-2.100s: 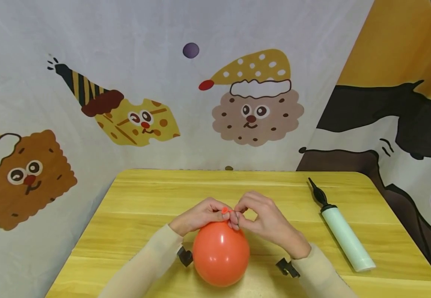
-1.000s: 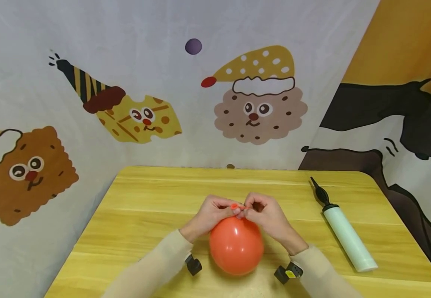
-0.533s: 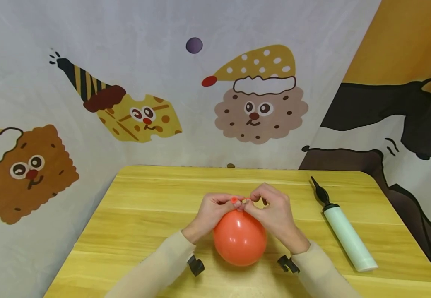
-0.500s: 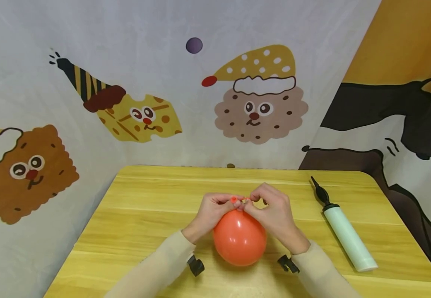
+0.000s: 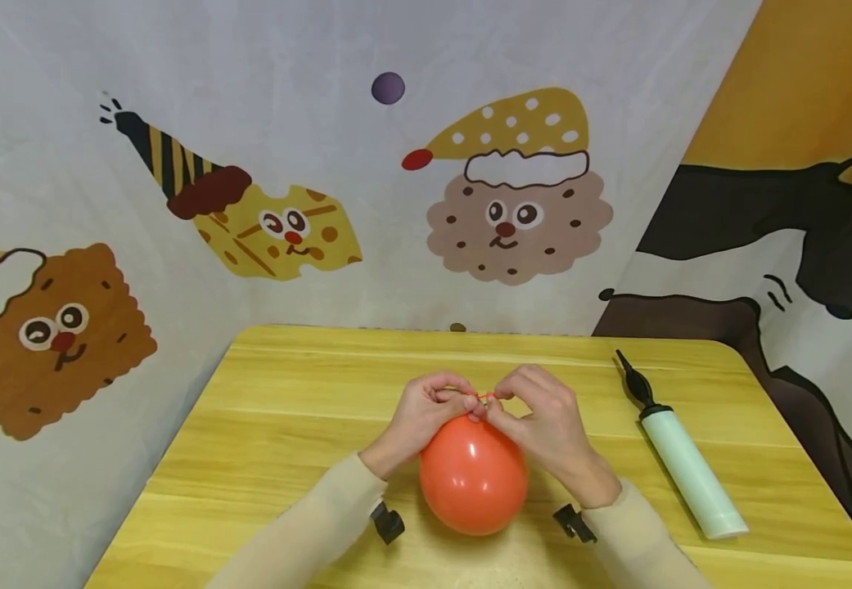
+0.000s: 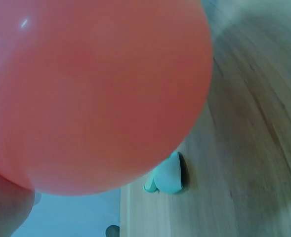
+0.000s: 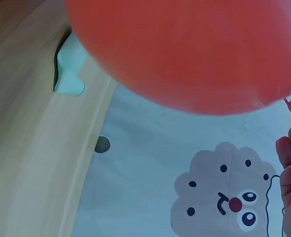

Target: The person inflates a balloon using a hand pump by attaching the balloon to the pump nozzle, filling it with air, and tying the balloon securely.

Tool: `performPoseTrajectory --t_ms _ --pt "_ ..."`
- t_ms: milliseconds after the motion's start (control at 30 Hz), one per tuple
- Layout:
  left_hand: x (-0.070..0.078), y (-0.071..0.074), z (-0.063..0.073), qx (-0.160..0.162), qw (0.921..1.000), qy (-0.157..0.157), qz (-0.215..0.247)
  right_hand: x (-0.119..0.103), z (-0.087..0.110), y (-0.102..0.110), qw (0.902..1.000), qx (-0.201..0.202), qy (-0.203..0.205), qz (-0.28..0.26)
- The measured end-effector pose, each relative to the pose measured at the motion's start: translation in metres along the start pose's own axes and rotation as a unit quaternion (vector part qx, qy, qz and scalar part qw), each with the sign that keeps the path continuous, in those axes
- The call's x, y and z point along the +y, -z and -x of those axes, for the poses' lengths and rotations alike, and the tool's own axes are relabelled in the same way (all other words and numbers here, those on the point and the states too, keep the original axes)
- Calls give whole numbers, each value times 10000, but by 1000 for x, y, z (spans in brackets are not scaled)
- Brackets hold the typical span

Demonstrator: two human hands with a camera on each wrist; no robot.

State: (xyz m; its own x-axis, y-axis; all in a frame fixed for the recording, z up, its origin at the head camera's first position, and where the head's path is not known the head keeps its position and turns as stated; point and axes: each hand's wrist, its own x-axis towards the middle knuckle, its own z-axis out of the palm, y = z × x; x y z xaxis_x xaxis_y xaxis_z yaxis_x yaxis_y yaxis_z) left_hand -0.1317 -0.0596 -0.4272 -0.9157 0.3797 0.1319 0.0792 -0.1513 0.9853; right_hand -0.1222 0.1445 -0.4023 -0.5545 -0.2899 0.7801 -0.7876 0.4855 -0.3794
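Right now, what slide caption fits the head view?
Left hand and right hand pinch an orange balloon by its neck, pump at right.

A red balloon [image 6: 103, 91] partly hides the table [image 6: 249, 133].

From my head, one view faces forward and down, overlooking the tabletop [image 5: 271, 417] and printed backdrop [image 5: 308, 98]. The left wrist view, turned sideways, stands very near the balloon [image 6: 96, 94], looking past it along the tabletop. The right wrist view, also sideways and near, faces more toward the backdrop. Both share the tabletop's far edge.
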Motion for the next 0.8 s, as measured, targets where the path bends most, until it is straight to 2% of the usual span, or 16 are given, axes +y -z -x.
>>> performPoseTrajectory --t_ms 267,500,633,733,800 --pt "0 5 1 -321 9990 168 -279 0 3 -1 9999 -96 126 46" --pt "0 9 1 -635 9970 441 -9 2 5 -4 9997 -255 20 30" --pt "0 11 0 -701 9960 545 -91 2 5 -5 9996 -283 57 55" --pt "0 17 -1 -920 9931 665 -294 3 4 -5 9995 -308 109 10" --pt "1 22 -1 -1206 9889 739 -451 4 5 -6 9993 -356 128 -45"
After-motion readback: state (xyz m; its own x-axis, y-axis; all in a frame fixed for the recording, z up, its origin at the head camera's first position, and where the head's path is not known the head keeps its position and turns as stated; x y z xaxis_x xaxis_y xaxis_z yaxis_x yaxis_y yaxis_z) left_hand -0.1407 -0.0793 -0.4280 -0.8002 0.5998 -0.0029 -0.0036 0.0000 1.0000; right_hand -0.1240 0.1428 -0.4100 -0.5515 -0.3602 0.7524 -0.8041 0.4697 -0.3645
